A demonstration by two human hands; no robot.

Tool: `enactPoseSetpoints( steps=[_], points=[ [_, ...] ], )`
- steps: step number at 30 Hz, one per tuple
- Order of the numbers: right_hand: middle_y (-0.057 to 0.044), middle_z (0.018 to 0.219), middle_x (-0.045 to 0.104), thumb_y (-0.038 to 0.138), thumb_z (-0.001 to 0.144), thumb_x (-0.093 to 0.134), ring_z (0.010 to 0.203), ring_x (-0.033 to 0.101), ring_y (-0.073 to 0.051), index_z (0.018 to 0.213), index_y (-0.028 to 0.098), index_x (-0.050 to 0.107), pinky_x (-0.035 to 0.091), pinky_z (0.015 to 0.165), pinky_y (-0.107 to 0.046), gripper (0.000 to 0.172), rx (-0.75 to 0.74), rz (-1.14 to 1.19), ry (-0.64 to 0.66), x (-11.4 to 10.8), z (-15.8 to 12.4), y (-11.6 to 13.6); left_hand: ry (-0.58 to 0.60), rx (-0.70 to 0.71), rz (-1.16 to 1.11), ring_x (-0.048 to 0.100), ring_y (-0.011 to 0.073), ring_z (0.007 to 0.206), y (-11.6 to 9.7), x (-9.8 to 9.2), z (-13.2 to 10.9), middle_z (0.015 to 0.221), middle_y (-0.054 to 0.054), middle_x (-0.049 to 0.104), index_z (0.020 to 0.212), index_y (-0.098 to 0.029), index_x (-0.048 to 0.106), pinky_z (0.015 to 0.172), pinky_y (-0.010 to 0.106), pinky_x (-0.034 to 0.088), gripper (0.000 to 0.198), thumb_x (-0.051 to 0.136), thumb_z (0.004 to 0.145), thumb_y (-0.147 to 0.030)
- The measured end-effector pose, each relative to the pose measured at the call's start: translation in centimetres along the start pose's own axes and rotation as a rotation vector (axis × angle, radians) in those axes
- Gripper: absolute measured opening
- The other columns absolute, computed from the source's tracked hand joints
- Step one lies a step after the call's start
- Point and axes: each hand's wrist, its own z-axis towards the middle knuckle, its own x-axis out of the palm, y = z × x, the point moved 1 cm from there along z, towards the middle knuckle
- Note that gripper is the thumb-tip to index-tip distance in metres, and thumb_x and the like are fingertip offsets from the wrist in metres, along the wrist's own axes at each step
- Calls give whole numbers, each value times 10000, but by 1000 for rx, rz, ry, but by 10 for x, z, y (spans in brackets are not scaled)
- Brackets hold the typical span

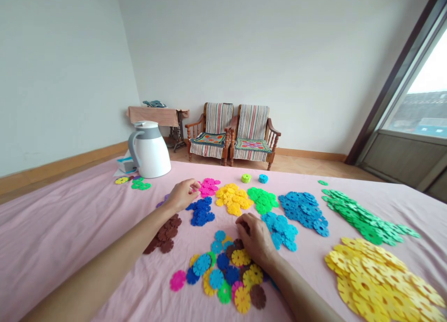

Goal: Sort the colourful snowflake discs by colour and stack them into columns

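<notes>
**Reaching among colour-grouped plastic flower discs (220, 270) on a pink sheet (52, 229)**

The left hand (182, 195) is narrowed to a pinch, its fingertips (197, 186) at the edge of a pink disc pile (209, 188); whether it holds a disc, I cannot tell. The right hand (254, 238) curves downward, fingers (242, 226) over the top of a mixed disc heap (218, 270), and what it holds is hidden. A navy pile (200, 212) lies just below the left hand, a brown pile (165, 233) nearer its wrist. Past the right hand's fingers sit a yellow pile (233, 199), a green pile (262, 200) and a light-blue pile (279, 229). Further right are a blue pile (303, 213), a long green spread (366, 217) and a large yellow spread (377, 280). A white thermal jug (149, 149) stands beyond the left hand.
</notes>
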Motion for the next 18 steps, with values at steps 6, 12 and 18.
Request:
enactPoseSetpoints(
  steps=[6,12,18],
  points=[
    [-9,735,601,157,797,447,675,563,-135,769,196,588,391,640,-229,149,8,-7,1,2,0,-2,652,167,47,538,138,654,-41,-35,-85,767,-11,589,832,-183,593,540,202,381,224,628,680,-345],
    [-13,740,607,158,784,457,668,566,-139,781,200,599,397,644,-233,148,9,-9,3,1,0,-2,709,143,126,506,136,729,-51,-42,-132,826,-23,550,782,-187,560,607,207,366,193,649,613,-209],
    [-10,735,595,164,795,449,657,555,-137,783,196,589,390,621,-230,145,14,-11,13,2,0,-2,769,92,-19,501,108,624,-46,-33,-129,718,-43,586,727,-174,522,535,190,350,120,598,635,-164]
  ],
)
